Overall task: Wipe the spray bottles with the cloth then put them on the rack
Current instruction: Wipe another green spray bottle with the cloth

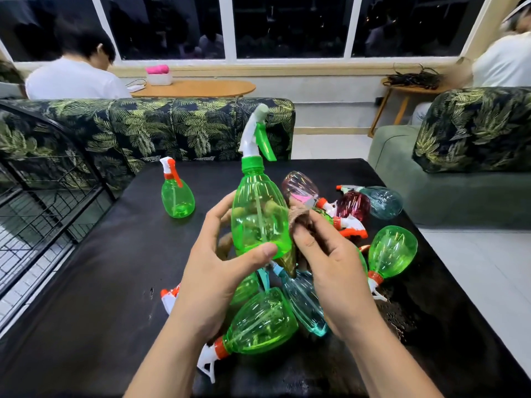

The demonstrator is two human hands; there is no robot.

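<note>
Black counter (100,268) littered with bottles (258,323); my left fingers (218,216) curl round the upright green spray bottle (258,214); right fingers (313,242) pinch the cloth (301,218) against it.

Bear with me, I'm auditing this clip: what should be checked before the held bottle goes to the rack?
1. Left hand grips the tall green spray bottle: ok.
2. Right hand holds the brown cloth against the bottle's side: ok.
3. Bottle upright, spray head attached: ok.
4. Whole bottle wiped: cannot tell.
5. Free spot on the black wire rack at left: cannot tell.
</note>
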